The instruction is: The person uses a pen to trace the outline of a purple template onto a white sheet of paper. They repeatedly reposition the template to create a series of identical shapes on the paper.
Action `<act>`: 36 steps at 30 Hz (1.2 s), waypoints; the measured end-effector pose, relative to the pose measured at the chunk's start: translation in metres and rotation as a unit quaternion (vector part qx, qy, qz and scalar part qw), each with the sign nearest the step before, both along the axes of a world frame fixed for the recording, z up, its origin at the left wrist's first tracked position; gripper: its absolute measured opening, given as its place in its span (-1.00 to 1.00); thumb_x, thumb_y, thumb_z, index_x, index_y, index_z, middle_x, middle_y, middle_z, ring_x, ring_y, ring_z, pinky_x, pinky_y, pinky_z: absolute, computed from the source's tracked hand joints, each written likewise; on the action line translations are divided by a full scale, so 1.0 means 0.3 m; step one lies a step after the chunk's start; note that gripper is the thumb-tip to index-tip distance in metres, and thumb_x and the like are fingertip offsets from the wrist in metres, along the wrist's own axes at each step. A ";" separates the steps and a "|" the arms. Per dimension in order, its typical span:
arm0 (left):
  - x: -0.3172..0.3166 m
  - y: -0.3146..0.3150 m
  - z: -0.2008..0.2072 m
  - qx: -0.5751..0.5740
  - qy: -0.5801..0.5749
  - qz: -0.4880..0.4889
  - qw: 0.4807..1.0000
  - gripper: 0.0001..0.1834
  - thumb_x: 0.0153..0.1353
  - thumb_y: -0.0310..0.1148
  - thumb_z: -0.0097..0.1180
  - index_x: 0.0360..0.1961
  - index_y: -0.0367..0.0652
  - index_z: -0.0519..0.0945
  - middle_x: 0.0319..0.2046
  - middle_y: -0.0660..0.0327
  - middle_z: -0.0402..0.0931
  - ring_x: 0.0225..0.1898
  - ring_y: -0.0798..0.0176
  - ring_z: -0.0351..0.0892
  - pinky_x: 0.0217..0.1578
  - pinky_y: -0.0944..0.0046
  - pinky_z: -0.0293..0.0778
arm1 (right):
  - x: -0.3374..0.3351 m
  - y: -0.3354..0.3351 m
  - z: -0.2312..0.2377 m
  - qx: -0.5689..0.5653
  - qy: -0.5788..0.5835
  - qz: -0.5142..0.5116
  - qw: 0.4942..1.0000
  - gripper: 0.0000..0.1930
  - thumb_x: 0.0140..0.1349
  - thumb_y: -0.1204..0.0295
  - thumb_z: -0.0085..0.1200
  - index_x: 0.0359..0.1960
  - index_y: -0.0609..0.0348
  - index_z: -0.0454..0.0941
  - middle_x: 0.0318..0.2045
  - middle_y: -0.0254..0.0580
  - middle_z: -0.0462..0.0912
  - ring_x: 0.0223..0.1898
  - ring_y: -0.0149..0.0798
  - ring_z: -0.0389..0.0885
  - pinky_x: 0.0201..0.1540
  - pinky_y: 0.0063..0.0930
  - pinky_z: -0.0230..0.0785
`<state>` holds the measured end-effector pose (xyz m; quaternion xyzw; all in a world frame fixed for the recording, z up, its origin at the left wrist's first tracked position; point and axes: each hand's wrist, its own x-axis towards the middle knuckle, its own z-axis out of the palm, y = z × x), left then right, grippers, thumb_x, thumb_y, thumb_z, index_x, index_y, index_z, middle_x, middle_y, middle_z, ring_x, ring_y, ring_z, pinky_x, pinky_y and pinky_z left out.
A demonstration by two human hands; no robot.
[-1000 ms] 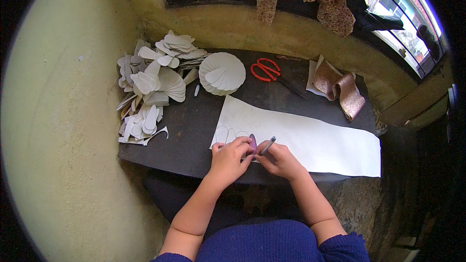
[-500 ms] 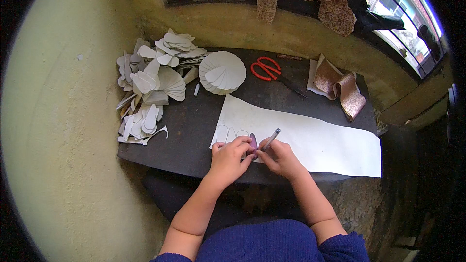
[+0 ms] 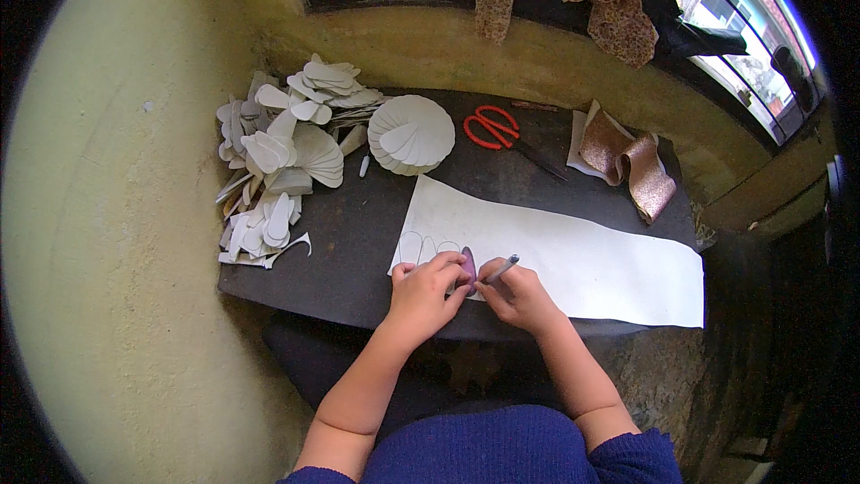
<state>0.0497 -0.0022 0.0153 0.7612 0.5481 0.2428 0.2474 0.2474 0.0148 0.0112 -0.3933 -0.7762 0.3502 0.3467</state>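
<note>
A long white sheet (image 3: 591,269) lies across the front of the dark table. My left hand (image 3: 423,303) rests on its left part, fingers bent, holding a small purple rounded template (image 3: 468,262) against it. Several looped outlines (image 3: 428,243) show on the sheet just beyond those fingers. In my right hand (image 3: 521,298) a pen (image 3: 506,265) is gripped, its lower end at the template's right edge. The exact tip is hidden by the fingers.
White petal-shaped cutouts (image 3: 269,152) are heaped at the table's left, beside a round fanned stack (image 3: 410,134). Red-handled scissors (image 3: 491,128) and a glittery copper strip (image 3: 649,181) lie toward the back. A small white tube-like piece (image 3: 364,166) sits near the heap.
The pen has tilted lower to the right, and my right hand has shifted very slightly. My left hand and the purple template stay in place.
</note>
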 end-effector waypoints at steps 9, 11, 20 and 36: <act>-0.005 0.006 -0.002 -0.008 -0.004 -0.001 1.000 -0.82 0.17 -0.19 0.24 -0.21 0.09 0.65 0.05 0.42 0.55 -0.07 0.22 0.56 0.04 0.00 0.18 | 0.003 -0.009 -0.005 0.032 0.023 0.049 0.998 -0.83 0.14 0.58 0.25 -0.27 0.18 0.51 -0.32 -0.03 0.65 -0.30 -0.03 0.68 -0.24 -0.30 0.53; -0.005 0.008 0.000 -0.012 -0.005 -0.002 1.000 -0.82 0.17 -0.18 0.24 -0.21 0.09 0.65 0.05 0.42 0.55 -0.08 0.23 0.56 0.04 0.01 0.17 | 0.006 -0.011 -0.004 0.022 0.023 0.055 0.998 -0.84 0.14 0.58 0.25 -0.27 0.19 0.53 -0.30 -0.03 0.66 -0.28 -0.02 0.69 -0.21 -0.29 0.54; -0.009 0.011 0.003 -0.023 -0.011 -0.004 1.000 -0.84 0.16 -0.20 0.24 -0.23 0.10 0.66 0.05 0.44 0.55 -0.08 0.26 0.55 0.05 0.03 0.14 | 0.007 -0.011 -0.011 0.007 0.039 0.064 0.997 -0.82 0.13 0.59 0.25 -0.24 0.17 0.57 -0.29 -0.06 0.66 -0.29 -0.04 0.69 -0.22 -0.31 0.54; -0.015 0.009 0.000 -0.016 -0.009 -0.013 1.000 -0.84 0.19 -0.24 0.18 -0.21 0.07 0.66 0.07 0.42 0.54 -0.05 0.28 0.54 0.07 0.05 0.14 | 0.005 -0.010 -0.010 0.022 0.043 0.066 0.997 -0.82 0.10 0.59 0.27 -0.27 0.16 0.55 -0.33 -0.06 0.65 -0.33 -0.04 0.67 -0.25 -0.31 0.53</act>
